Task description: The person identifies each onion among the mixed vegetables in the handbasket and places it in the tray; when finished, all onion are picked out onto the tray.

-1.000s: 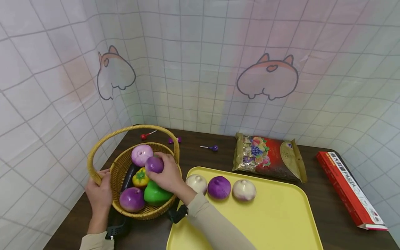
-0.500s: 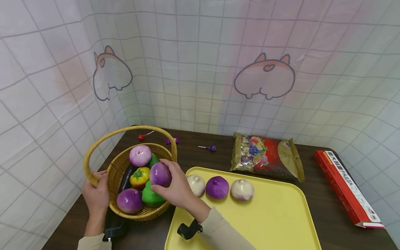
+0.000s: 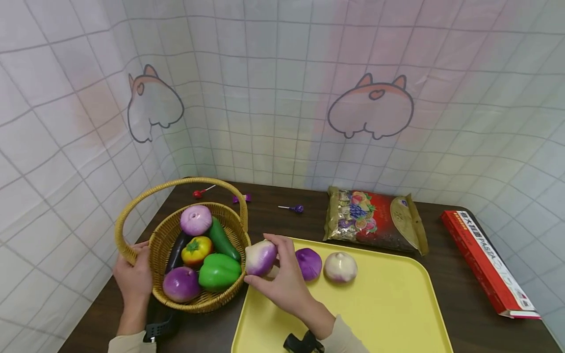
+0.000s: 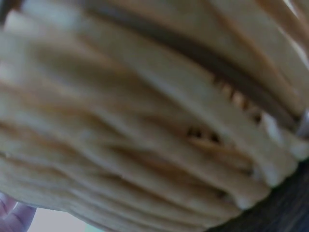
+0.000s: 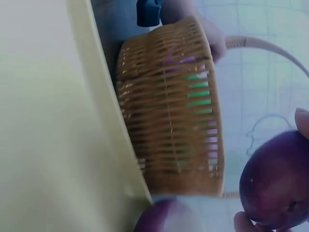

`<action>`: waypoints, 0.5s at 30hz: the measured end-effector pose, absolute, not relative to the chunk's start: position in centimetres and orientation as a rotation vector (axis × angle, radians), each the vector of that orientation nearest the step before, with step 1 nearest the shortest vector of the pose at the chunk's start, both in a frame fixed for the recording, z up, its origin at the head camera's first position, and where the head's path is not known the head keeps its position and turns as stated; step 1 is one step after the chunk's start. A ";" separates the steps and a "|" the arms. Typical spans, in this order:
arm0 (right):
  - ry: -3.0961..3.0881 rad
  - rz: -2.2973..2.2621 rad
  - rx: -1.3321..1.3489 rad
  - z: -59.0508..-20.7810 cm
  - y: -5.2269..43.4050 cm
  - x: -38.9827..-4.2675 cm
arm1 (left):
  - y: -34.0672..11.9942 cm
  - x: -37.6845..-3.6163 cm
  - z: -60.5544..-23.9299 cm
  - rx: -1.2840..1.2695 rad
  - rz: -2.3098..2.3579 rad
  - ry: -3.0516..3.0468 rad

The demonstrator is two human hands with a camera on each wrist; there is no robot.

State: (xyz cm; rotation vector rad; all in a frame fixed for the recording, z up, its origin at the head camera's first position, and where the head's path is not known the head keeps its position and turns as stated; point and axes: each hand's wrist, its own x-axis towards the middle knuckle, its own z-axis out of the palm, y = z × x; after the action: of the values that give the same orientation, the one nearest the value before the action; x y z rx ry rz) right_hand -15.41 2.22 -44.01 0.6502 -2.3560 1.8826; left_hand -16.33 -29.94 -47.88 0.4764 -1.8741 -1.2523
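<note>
Out of the basket (image 3: 200,306) it comes: the right hand (image 3: 286,284) has carried the purple onion (image 3: 260,258) across to the near-left corner of the yellow tray (image 3: 397,314), fingers curled round it. Just right of that grip sit 2 more onions, 1 purple (image 3: 309,264), 1 pale (image 3: 340,266). The left hand (image 3: 132,274) still clasps the basket's rim, with the green pepper (image 3: 219,270) just right of it inside the basket.
</note>
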 end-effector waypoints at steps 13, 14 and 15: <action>-2.394 1.858 0.555 -46.7 6.0 -13.1 | -30.0 -16.3 -47.8 0.464 -1.259 -1.871; -2.401 1.856 0.550 -46.9 6.1 -13.0 | -30.0 -16.3 -47.8 0.462 -1.255 -1.872; -2.417 1.834 0.541 -47.1 6.2 -12.9 | -30.0 -16.3 -47.8 0.461 -1.253 -1.872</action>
State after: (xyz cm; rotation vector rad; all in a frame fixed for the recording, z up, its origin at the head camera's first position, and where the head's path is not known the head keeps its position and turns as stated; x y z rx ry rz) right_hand -12.93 6.22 -47.07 0.5413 -2.4173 1.8343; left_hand -16.33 -29.97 -47.79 0.4608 -1.8725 -1.2530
